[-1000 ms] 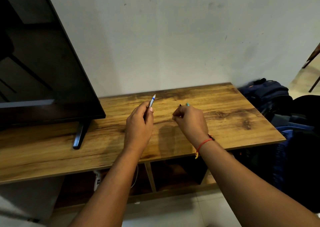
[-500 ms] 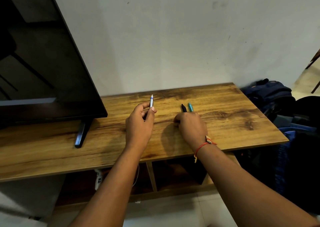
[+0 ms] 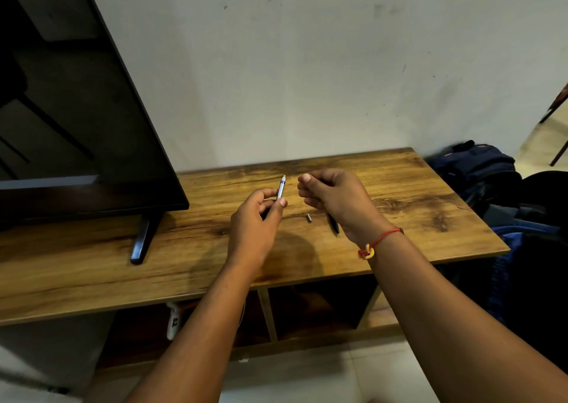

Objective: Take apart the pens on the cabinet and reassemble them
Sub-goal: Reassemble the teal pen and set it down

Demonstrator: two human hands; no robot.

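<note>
My left hand (image 3: pixel 261 218) grips a silver pen with a blue band (image 3: pixel 281 187), its tip pointing up and away over the wooden cabinet top (image 3: pixel 415 206). Just right of the pen's tip hovers my right hand (image 3: pixel 335 200) with its fingers curled and the thumb against them; nothing shows in it. Below that hand a black pen (image 3: pixel 333 225) lies on the cabinet, partly hidden by the wrist. A small dark pen piece (image 3: pixel 309 217) lies loose between the two hands.
A black television (image 3: pixel 76 126) stands on the cabinet's left half, on a dark foot (image 3: pixel 143 239). Blue and dark bags (image 3: pixel 479 172) are piled on the floor to the right. Open shelves (image 3: pixel 319 307) sit under the top. The wall is close behind.
My right hand has lifted off the cabinet and come up beside the pen's tip. The black pen and a small piece now lie on the top. The teal pen is out of sight.
</note>
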